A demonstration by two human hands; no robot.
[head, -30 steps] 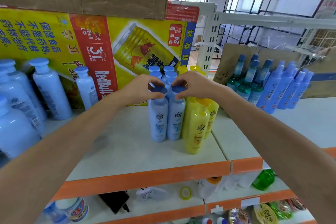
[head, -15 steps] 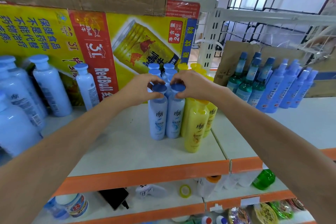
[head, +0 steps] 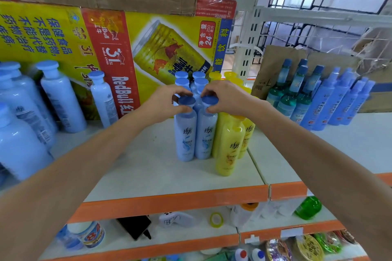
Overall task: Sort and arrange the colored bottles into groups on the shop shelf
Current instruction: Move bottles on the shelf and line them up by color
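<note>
Two light blue bottles stand side by side at the front of a cluster on the white shelf. My left hand pinches the blue cap of the left blue bottle. My right hand pinches the cap of the right blue bottle. More blue-capped bottles stand in rows behind them. Yellow bottles stand right beside the blue ones, partly hidden by my right wrist.
Large pale blue bottles line the shelf's left side before a yellow Red Bull carton. Green-bodied bottles and blue spray bottles stand at the right. The lower shelf holds tape, a phone and small items.
Both hands stay pinched on the two front blue caps. The bottles stand in the same place; only the camera shifted slightly.
</note>
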